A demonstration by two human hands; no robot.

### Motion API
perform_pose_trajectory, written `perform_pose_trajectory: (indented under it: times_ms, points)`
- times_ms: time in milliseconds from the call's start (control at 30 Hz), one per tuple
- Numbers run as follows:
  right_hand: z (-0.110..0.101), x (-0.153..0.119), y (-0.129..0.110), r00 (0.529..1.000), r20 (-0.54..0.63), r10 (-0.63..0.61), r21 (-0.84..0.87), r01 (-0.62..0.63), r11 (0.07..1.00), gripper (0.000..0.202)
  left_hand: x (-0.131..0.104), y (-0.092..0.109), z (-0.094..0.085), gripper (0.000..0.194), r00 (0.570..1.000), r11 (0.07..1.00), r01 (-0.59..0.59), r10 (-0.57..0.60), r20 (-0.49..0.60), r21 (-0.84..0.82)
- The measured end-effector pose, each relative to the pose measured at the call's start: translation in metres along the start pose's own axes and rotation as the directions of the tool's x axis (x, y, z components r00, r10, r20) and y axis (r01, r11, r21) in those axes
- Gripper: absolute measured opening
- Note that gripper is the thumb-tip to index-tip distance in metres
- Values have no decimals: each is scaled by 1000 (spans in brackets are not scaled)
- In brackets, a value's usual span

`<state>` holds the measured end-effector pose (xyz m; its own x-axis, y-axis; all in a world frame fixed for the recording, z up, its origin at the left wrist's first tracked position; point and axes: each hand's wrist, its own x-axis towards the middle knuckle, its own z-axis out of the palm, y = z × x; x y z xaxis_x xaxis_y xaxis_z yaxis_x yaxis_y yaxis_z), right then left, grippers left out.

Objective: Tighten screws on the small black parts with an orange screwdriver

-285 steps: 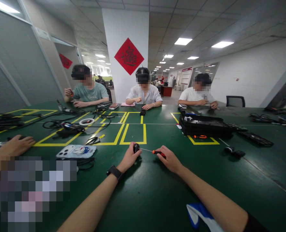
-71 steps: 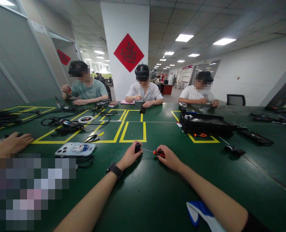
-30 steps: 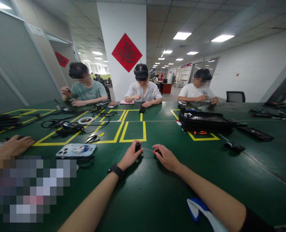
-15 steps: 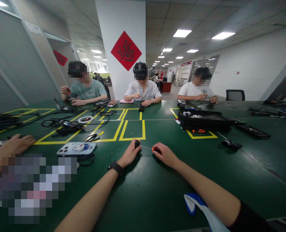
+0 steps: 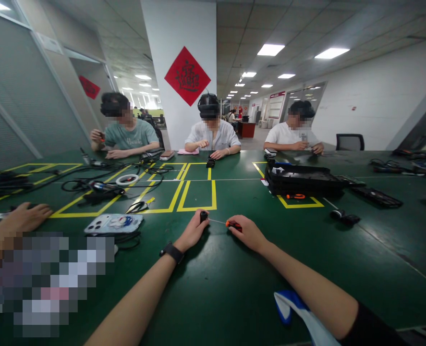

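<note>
My left hand (image 5: 193,232) is closed around a small black part (image 5: 203,216), whose kind I cannot make out, just above the green table (image 5: 213,288). Facing it, my right hand (image 5: 248,231) grips the orange-and-black handle of a screwdriver (image 5: 229,224). The thin metal shaft points left and reaches the black part; whether its tip sits in a screw is too small to tell. A dark watch band (image 5: 172,252) circles my left wrist.
Left of my hands lie a phone in a patterned case (image 5: 114,223) and tangled black cables (image 5: 101,185). A co-worker's hand (image 5: 27,218) rests farther left. Stacked black trays (image 5: 302,178) stand at right, beside dark parts (image 5: 344,217). A blue-and-white cloth (image 5: 299,307) lies near my right forearm. Several people sit around.
My right fingers have shifted slightly on the screwdriver handle, and more of its orange shows. Both hands stay in nearly the same place. Another person's hand now appears at the far right edge.
</note>
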<state>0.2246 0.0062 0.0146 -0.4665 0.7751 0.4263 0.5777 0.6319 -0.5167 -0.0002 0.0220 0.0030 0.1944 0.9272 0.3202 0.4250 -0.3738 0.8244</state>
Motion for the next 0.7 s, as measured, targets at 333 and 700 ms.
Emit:
perform_pose_trajectory:
  times_ms: [333,700]
  points:
    - [1,3,2,999,23,-23,-27,24,999,16,0,-1,1,24,1000,1000,-4,4,22,-5]
    - [3,1,6,998,20,-56,-1,56,998,12,1,0,-1,24,998,998,-54,55,44,-26]
